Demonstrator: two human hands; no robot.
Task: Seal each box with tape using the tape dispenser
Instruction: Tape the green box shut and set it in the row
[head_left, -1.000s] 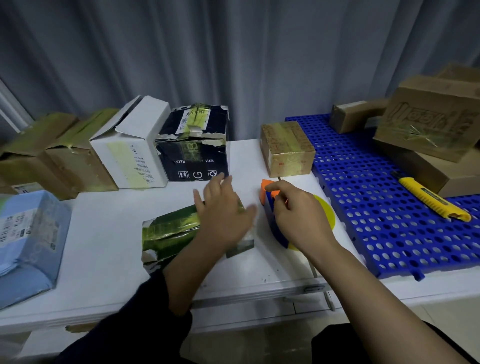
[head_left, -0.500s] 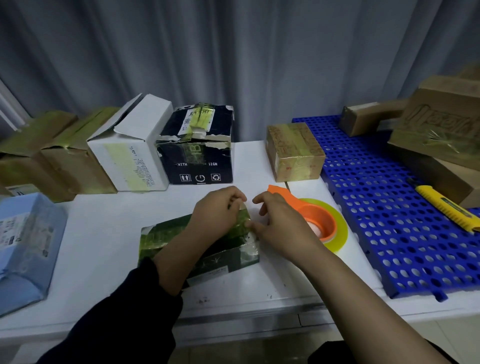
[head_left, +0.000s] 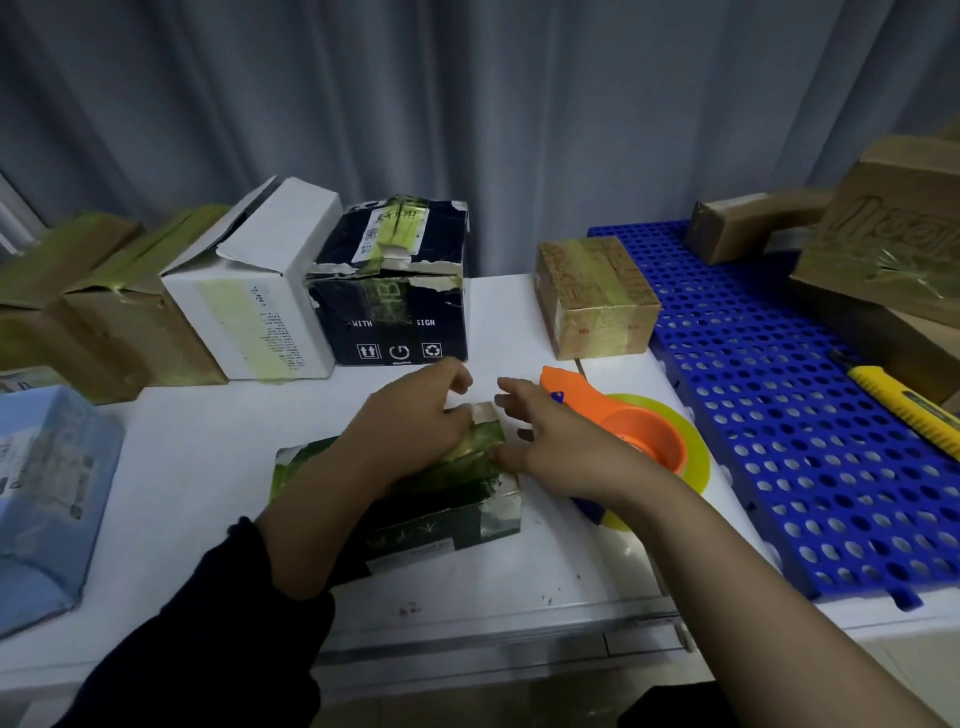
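A flat green box (head_left: 447, 512) lies on the white table (head_left: 197, 467) in front of me. My left hand (head_left: 410, 426) rests on its top, fingers curled over the far edge. My right hand (head_left: 550, 441) is spread at the box's right end, thumb touching the corner, holding nothing. The orange tape dispenser (head_left: 639, 431) with its yellow-green tape roll lies flat on the table just right of my right hand, partly hidden by my wrist.
Behind stand a black box (head_left: 395, 291), a white box (head_left: 260, 291), brown boxes (head_left: 104, 312) and a small taped brown box (head_left: 597, 296). A blue parcel (head_left: 47, 488) lies left. A blue perforated pallet (head_left: 810, 415) carries a yellow utility knife (head_left: 904, 400) and more cartons (head_left: 893, 249).
My right hand let go of the dispenser, which now lies flat on the table. Both hands moved onto the green box, and my right fingers have since spread open.
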